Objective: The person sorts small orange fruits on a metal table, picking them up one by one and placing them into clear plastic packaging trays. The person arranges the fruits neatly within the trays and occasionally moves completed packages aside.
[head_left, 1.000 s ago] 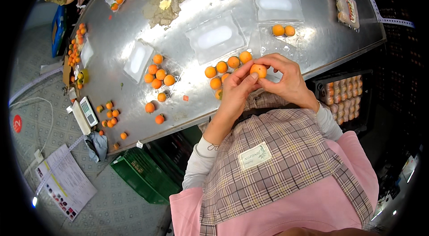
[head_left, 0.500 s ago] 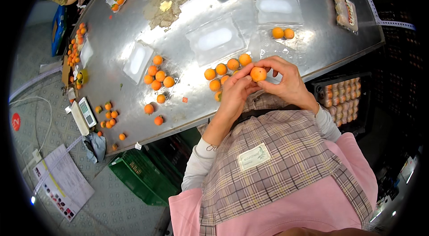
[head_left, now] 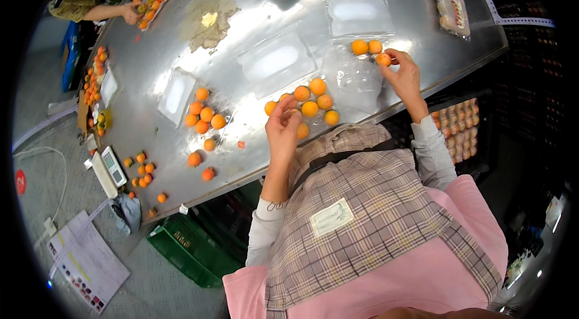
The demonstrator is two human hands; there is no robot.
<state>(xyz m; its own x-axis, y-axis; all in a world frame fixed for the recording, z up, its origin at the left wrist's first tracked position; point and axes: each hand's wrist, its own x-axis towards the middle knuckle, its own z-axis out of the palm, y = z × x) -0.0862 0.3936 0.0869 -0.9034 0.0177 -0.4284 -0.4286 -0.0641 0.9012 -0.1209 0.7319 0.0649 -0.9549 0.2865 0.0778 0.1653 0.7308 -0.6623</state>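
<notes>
My right hand (head_left: 403,74) is closed on a round orange fruit (head_left: 383,59), held by its fingertips at the near right edge of a clear plastic tray (head_left: 356,80). Two more of these fruits (head_left: 367,47) sit in that tray's far end. My left hand (head_left: 283,129) reaches over a cluster of orange fruits (head_left: 309,108) in front of me, its fingers curled about one of them, which they partly hide. Several fruits of the cluster lie in rows, right beside my left fingers.
Clear packs with white pads (head_left: 277,60) lie beyond the cluster. More loose fruits (head_left: 205,115) are to the left, with a scale (head_left: 113,165) at the table edge. A sealed pack (head_left: 451,12) lies far right. At the far left another person's hand (head_left: 131,14) touches fruit.
My hands have moved apart. The right one has carried the fruit away to the right tray; the left has gone down to the cluster. The view has shifted slightly.
</notes>
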